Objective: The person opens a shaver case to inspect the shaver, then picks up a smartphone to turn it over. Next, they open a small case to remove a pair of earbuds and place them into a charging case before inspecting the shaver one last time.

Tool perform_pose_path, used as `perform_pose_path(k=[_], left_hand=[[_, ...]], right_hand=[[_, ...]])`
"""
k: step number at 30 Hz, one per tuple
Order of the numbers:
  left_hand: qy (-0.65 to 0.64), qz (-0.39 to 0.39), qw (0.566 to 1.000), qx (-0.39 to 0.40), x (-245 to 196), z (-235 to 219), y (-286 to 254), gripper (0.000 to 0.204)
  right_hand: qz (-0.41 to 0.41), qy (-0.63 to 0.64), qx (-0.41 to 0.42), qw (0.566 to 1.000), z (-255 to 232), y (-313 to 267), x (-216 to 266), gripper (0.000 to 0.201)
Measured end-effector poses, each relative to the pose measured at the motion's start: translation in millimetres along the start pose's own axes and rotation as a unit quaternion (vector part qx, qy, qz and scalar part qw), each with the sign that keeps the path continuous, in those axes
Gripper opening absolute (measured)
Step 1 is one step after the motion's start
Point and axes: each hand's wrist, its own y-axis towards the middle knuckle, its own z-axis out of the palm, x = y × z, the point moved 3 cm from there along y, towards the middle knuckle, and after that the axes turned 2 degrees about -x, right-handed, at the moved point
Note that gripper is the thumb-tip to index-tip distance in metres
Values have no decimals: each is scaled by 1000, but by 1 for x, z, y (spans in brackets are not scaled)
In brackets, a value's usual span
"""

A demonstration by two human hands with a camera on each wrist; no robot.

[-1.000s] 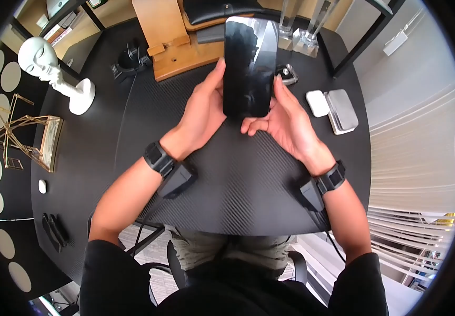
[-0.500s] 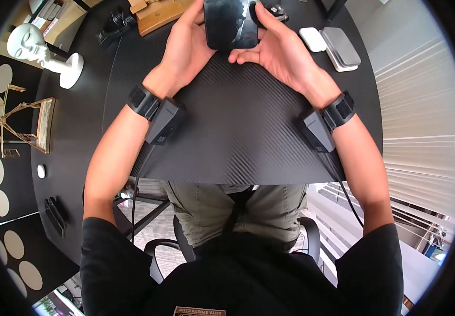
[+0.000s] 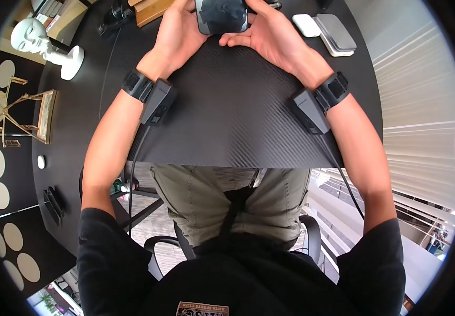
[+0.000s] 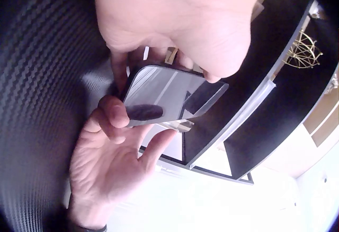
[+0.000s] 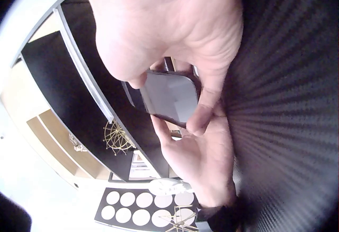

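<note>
A dark, glossy phone [image 3: 222, 17] is held between both hands at the top edge of the head view, its upper part cut off. My left hand [image 3: 177, 39] grips its left side, and my right hand [image 3: 285, 45] grips its right side, with fingers at the lower corner. In the left wrist view the phone [image 4: 159, 95] is tilted, its screen reflecting light. The right wrist view shows the phone [image 5: 169, 97] with a thumb along one edge and fingers partly hidden behind it.
A white case [image 3: 306, 25] and a silver-topped box [image 3: 336, 34] lie on the right of the black table [image 3: 227, 110]. At left stand a white face sculpture [image 3: 30, 37], a gold frame ornament [image 3: 46, 116] and a dark object [image 3: 53, 205]. A wooden stand [image 3: 148, 13] is at the back.
In the head view, the phone and both hands have shifted up toward the top edge, along with the table items. The phone stays gripped in both hands.
</note>
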Motion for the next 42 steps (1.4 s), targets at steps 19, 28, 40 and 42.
perform_pose_path(k=[19, 28, 40, 42], left_hand=[[19, -1, 1000, 20, 1, -13, 1, 54], [18, 2, 999, 42, 3, -13, 3, 54], [-7, 11, 998, 60, -1, -4, 3, 55], [15, 24, 999, 18, -1, 0, 2, 55]], right_hand=[[50, 20, -28, 998, 5, 0, 1, 62], [37, 8, -35, 999, 2, 1, 0, 61], [43, 85, -4, 995, 5, 2, 3, 69], [-8, 2, -35, 999, 9, 2, 5, 60]])
